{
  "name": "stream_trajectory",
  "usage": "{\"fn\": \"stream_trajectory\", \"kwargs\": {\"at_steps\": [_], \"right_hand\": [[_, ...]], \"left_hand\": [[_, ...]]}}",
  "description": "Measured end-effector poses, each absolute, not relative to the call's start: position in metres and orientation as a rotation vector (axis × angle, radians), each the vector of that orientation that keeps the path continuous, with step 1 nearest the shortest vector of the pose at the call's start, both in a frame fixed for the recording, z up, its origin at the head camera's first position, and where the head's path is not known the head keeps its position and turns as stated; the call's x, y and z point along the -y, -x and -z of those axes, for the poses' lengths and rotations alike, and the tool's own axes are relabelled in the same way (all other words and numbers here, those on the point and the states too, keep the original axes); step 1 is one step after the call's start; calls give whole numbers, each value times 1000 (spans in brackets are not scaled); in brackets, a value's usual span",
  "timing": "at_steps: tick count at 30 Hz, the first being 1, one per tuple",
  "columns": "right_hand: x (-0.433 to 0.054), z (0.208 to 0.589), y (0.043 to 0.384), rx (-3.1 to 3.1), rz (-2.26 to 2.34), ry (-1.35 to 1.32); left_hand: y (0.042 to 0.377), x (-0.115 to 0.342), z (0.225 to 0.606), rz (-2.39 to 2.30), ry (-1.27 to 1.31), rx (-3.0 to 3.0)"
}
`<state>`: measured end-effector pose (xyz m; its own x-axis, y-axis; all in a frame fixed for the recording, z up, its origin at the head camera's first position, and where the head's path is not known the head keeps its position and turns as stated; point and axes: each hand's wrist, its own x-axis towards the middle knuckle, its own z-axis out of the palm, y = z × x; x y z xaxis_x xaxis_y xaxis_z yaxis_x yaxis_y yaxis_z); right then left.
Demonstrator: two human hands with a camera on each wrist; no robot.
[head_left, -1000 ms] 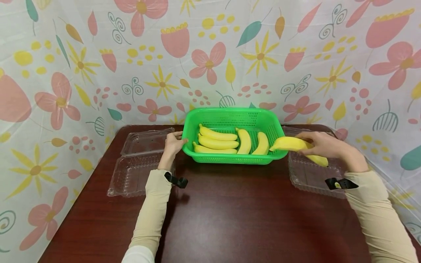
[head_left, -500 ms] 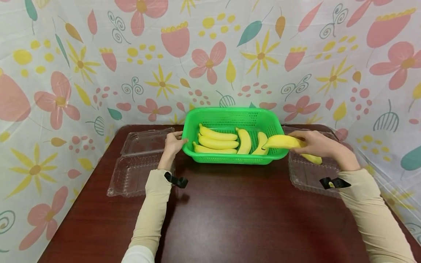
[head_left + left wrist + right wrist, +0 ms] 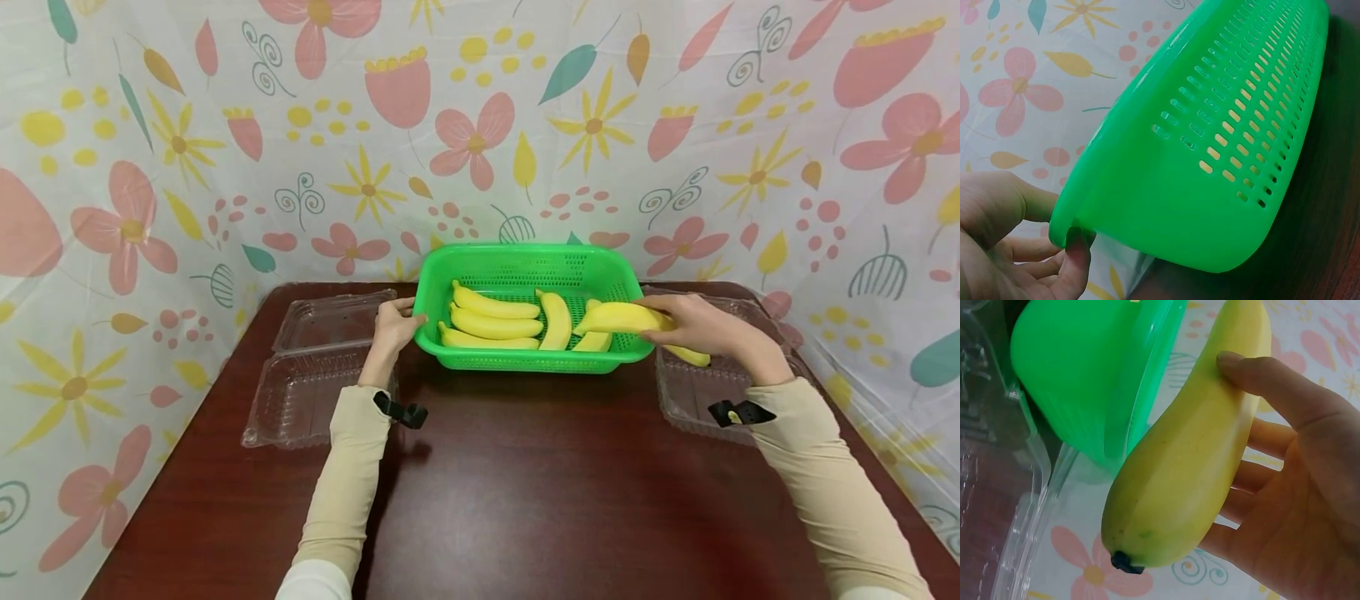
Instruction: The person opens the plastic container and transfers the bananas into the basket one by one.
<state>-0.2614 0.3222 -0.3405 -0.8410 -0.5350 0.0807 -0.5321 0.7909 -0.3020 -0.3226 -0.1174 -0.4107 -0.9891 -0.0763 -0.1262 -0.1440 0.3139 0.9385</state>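
Observation:
A green perforated basket (image 3: 487, 360) stands at the back of the table, with several yellow bananas (image 3: 498, 325) lying inside. My left hand (image 3: 395, 327) grips its left rim; the left wrist view shows the thumb (image 3: 1075, 265) under the rim's edge and the fingers around it. In my right hand (image 3: 701, 323) is another banana (image 3: 626, 317), pinched between thumb and fingers and held over the basket's right rim. Its stem end reaches over the bananas in the basket. Up close, the right wrist view shows the banana's dark tip (image 3: 1127, 562) pointing away from the basket.
Clear plastic clamshell boxes with raised lids stand on both sides: the left box (image 3: 300, 404) beside my left forearm, the right box (image 3: 693, 408) under my right hand. A flower-patterned curtain (image 3: 480, 125) hangs directly behind the dark wooden table (image 3: 525, 483).
My right hand has moved left with the banana, bringing it from beside the basket's right rim to over its inside. The left hand stays on the rim.

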Motion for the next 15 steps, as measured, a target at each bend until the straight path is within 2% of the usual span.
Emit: {"fn": "stream_trajectory", "kwargs": {"at_steps": [15], "right_hand": [[-300, 344, 268, -2913, 486, 903]], "left_hand": [[322, 117, 411, -1790, 207, -2500]]}}
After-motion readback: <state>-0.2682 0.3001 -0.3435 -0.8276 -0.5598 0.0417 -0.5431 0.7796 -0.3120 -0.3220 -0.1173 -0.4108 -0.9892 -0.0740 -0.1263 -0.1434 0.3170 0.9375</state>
